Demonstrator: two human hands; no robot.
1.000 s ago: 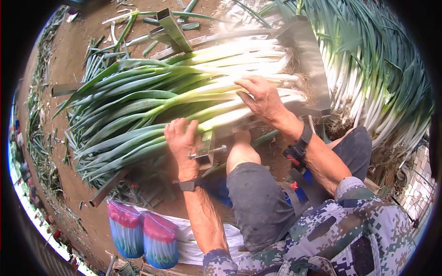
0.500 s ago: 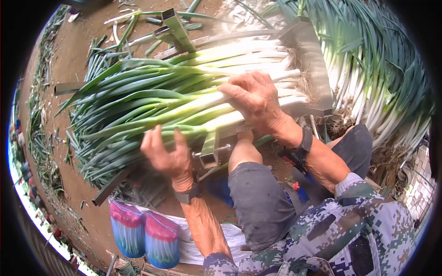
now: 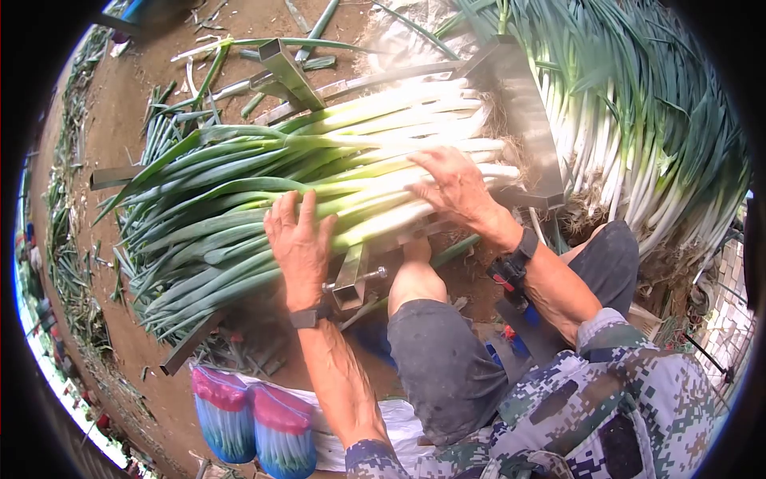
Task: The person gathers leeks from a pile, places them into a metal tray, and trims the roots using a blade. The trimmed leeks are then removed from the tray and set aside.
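A thick layer of leeks (image 3: 215,195) lies across a metal rack, green leaves to the left and white stalks with roots to the right. My left hand (image 3: 299,231) rests on the near side of the leaves with its fingers spread. On the white stalks lies my right hand (image 3: 455,188), fingers stretched out and apart over them. The rack's metal end plate (image 3: 538,136) stands beside the roots. A square metal post (image 3: 291,76) rises at the far side of the bundle, and another post (image 3: 349,279) is at the near side.
A large pile of leeks (image 3: 638,120) fills the upper right. Two packed bundles in blue and pink wrapping (image 3: 286,431) lie at lower left on a white sheet (image 3: 399,423). Loose leaves (image 3: 215,72) litter the brown ground (image 3: 104,239). My knees flank the rack's near side.
My left hand has moved up and right, from the near edge onto the leaves. My right hand has shifted slightly down and right, and its fingers have opened out flat on the stalks.
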